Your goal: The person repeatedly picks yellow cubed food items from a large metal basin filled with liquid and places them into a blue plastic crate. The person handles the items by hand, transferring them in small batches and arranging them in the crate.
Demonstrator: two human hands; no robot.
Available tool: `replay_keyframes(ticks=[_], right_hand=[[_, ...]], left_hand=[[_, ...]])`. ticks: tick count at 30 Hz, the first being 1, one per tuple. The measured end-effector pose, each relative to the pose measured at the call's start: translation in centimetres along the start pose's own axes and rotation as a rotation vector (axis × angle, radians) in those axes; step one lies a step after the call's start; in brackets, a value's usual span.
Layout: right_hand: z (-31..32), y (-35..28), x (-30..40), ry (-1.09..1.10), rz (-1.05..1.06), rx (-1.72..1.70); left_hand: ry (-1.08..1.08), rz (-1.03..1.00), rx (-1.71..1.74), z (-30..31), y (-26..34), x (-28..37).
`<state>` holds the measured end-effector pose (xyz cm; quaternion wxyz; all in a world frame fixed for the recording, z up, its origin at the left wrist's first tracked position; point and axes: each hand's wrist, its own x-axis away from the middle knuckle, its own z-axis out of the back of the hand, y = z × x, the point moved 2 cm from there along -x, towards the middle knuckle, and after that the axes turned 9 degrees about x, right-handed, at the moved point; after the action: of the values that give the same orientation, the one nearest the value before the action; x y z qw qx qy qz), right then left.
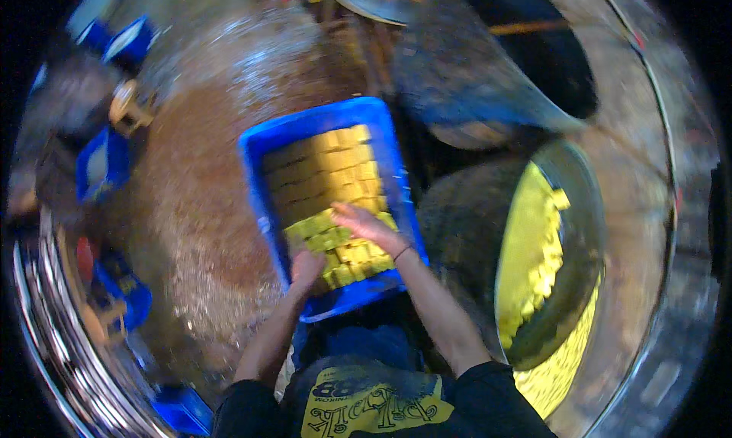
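A blue plastic crate stands in front of me, with rows of yellow tofu-like blocks laid side by side inside. Both my hands reach into its near half. My right hand has its fingers stretched out over the blocks, palm turned inward, and a thin dark band circles the wrist. At the crate's left side, my left hand is down among the blocks, its fingertips blurred. Between the hands lies a patch of greener-lit blocks; whether either hand grips any of them is unclear. Shadow covers the crate's far left part.
To my right, a large round vat holds yellow liquid and loose yellow blocks. Beyond it stands a big dark tilted vessel. Blue crates and a small stool are on the wet floor at left.
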<state>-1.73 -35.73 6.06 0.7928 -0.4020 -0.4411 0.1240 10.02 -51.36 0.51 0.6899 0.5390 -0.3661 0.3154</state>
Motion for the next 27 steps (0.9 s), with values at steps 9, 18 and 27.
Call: replay_keyframes(ticks=[9, 18, 27], right_hand=[[8.0, -6.7, 31.5, 0.460, 0.448, -0.549], [14.7, 21.0, 40.9, 0.794, -0.369, 0.474], [4.2, 28.9, 37.3, 0.274, -0.306, 0.635]], left_hand=[[0.403, -1.215, 0.068, -10.9, 27.2, 11.8], [-0.692, -1.350, -1.114, -39.2, 27.2, 14.0], [-0.813, -0.718, -0.492, -43.6, 9.1, -5.9]])
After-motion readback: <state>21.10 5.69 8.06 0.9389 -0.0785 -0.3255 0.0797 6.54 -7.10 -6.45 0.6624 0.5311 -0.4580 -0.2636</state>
